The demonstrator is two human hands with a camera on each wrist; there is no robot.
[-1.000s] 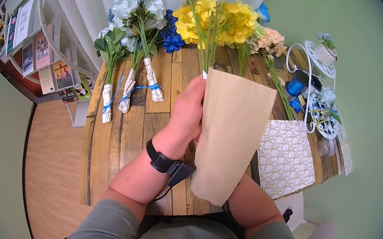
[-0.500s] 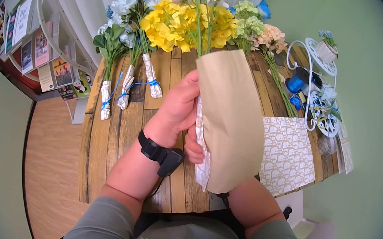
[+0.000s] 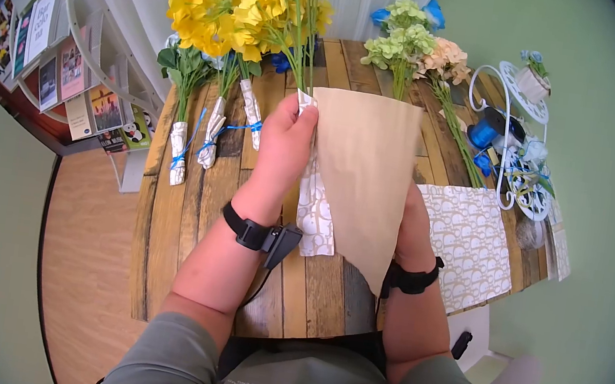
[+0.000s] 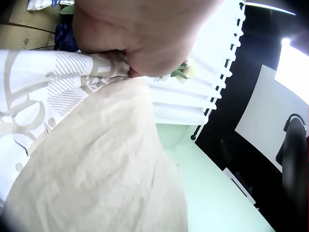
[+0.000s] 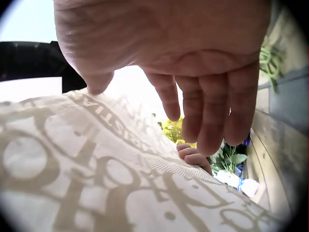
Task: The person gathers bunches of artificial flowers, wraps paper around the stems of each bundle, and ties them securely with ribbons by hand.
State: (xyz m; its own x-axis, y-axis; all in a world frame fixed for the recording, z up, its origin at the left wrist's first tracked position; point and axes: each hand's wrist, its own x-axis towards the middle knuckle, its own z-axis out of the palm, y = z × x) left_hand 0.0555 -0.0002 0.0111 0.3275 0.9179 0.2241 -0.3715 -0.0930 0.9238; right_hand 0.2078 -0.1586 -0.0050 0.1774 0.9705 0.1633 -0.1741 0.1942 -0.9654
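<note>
My left hand (image 3: 287, 143) grips a bunch of flower stems (image 3: 299, 59) together with the edge of a sheet of wrapping paper (image 3: 362, 160). Yellow flowers (image 3: 215, 5) top the bunch, leaning to the left. The paper shows its plain brown face, and a white strip with a beige letter print (image 3: 316, 216) hangs below the left hand. Partly hidden behind the sheet's right edge is my right hand (image 3: 415, 229). In the right wrist view its fingers (image 5: 211, 111) extend loosely beside the printed side, with the thumb at the paper's edge.
Several wrapped bunches (image 3: 210, 133) tied with blue ribbon lie on the left of the wooden table (image 3: 309, 301). Green flowers (image 3: 401, 37), peach flowers (image 3: 447, 61), a printed sheet (image 3: 467, 248), a blue ribbon spool (image 3: 484, 134) and a white metal stand (image 3: 498, 132) are on the right.
The bunch has swung left, uncovering the green flowers. The paper has turned, now spread wider, with a printed strip showing below the left hand. My right hand has moved to the sheet's right side.
</note>
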